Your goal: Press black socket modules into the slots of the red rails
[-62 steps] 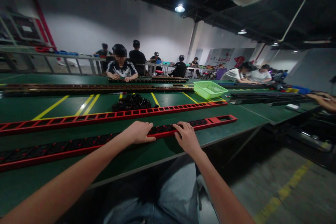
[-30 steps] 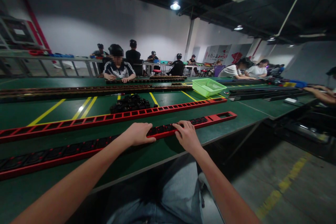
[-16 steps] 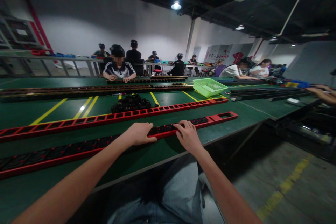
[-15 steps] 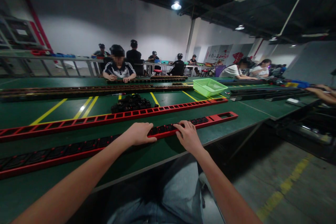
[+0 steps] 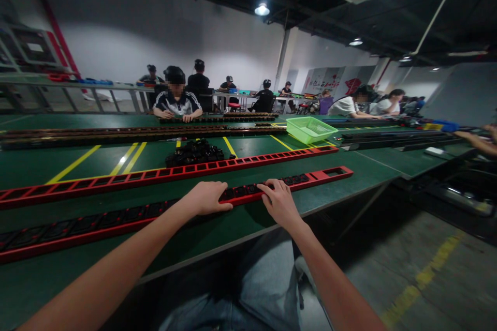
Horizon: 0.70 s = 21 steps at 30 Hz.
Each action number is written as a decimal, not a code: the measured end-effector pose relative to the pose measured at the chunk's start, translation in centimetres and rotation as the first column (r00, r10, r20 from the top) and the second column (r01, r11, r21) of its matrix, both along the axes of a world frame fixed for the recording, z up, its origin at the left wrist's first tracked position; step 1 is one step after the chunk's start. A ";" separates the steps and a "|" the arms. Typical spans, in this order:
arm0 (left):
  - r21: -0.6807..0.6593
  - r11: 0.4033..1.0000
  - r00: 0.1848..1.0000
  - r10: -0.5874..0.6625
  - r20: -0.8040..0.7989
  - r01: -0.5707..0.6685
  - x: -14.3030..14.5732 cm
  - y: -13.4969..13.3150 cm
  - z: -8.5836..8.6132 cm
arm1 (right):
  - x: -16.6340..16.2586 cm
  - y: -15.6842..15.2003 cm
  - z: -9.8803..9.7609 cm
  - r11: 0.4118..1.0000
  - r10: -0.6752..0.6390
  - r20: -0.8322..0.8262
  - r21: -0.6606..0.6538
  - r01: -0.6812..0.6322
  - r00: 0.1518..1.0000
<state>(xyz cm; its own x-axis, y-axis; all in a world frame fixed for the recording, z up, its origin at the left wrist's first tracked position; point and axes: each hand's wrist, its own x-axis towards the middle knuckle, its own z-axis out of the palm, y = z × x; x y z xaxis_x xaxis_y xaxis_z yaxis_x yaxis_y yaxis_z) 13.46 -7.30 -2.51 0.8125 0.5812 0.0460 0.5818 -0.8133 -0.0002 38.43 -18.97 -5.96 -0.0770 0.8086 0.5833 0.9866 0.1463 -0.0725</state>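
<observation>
A long red slotted rail (image 5: 248,198) lies across the near side of the green table, its slots largely filled with square black inserts (image 5: 132,214). My left hand (image 5: 209,197) grips the rail around its middle, thumb along the near edge and fingers over the far side. To the right, my right hand (image 5: 277,194) holds the same rail, with bent fingers on top at the black inserts and thumb by the near edge. Its fingertips partly cover the inserts. Near the rail's right end is a long open slot. Behind it lies a second red rail (image 5: 178,171) with open slots.
A pile of black parts (image 5: 196,152) sits behind the second rail. Further right stands a green plastic basket (image 5: 310,134). Long dark strips (image 5: 116,134) lie across the table (image 5: 373,165). A co-worker (image 5: 180,98) sits opposite; another person's arm (image 5: 477,142) reaches in at right.
Both hands keep the same place on the rail. The whole view has shifted very slightly, and the other person's arm at the far right has moved a little.
</observation>
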 end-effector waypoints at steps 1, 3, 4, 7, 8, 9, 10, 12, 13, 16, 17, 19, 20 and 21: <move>-0.001 1.000 1.000 0.002 -0.001 -0.002 0.0 0.0 0.0 | 0.0 0.0 0.0 1.000 0.001 0.002 0.001 -0.001 1.000; -0.004 1.000 1.000 0.004 -0.003 -0.004 0.0 0.0 0.1 | 0.0 0.0 0.0 1.000 -0.001 0.003 0.000 0.001 1.000; -0.006 1.000 1.000 0.004 -0.003 -0.005 0.0 0.0 0.1 | 0.0 0.0 0.0 1.000 -0.003 0.002 -0.002 0.003 1.000; -0.006 1.000 1.000 0.000 0.000 0.000 0.0 -0.1 0.1 | 0.0 0.1 0.0 1.000 -0.006 -0.001 -0.003 0.006 1.000; -0.006 1.000 1.000 0.000 0.002 0.000 0.0 -0.1 0.1 | 0.0 0.1 0.0 1.000 -0.005 0.000 -0.002 0.005 1.000; -0.006 1.000 1.000 0.002 0.003 -0.002 0.0 -0.1 0.1 | 0.1 0.1 0.0 1.000 -0.004 0.001 0.001 0.004 1.000; -0.008 1.000 1.000 0.004 0.002 -0.004 0.0 -0.1 0.1 | 0.1 0.1 0.0 1.000 -0.004 0.003 0.004 0.004 1.000; -0.014 1.000 1.000 0.009 0.001 -0.009 0.0 -0.1 0.1 | 0.1 0.1 -0.1 1.000 -0.004 0.006 0.008 0.004 1.000; -0.016 1.000 1.000 0.011 0.002 -0.011 0.0 -0.1 0.1 | 0.1 0.1 -0.1 1.000 -0.005 0.007 0.009 0.005 1.000; -0.018 1.000 1.000 0.016 0.005 -0.016 0.0 -0.2 0.1 | 0.1 0.1 -0.2 1.000 -0.002 0.003 0.014 0.002 1.000; -0.018 1.000 1.000 0.017 0.004 -0.017 0.0 -0.2 0.2 | 0.1 0.1 -0.2 1.000 0.000 0.001 0.016 0.000 1.000; -0.020 1.000 1.000 0.020 -0.002 -0.020 0.0 -0.2 0.2 | 0.2 0.2 -0.3 1.000 0.002 -0.002 0.020 -0.002 1.000; -0.020 1.000 1.000 0.019 -0.005 -0.020 0.0 -0.2 0.2 | 0.2 0.2 -0.3 1.000 0.004 -0.001 0.021 -0.004 1.000; -0.020 1.000 1.000 0.019 -0.007 -0.019 0.0 -0.2 0.3 | 0.2 0.2 -0.3 1.000 0.006 0.000 0.023 -0.006 1.000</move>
<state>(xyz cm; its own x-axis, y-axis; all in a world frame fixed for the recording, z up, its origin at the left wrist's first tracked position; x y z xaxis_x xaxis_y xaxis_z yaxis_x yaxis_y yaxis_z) 13.48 -7.50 -2.24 0.8016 0.5972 0.0287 0.5971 -0.8020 0.0117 38.67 -18.73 -6.31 -0.0820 0.7947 0.6014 0.9857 0.1538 -0.0688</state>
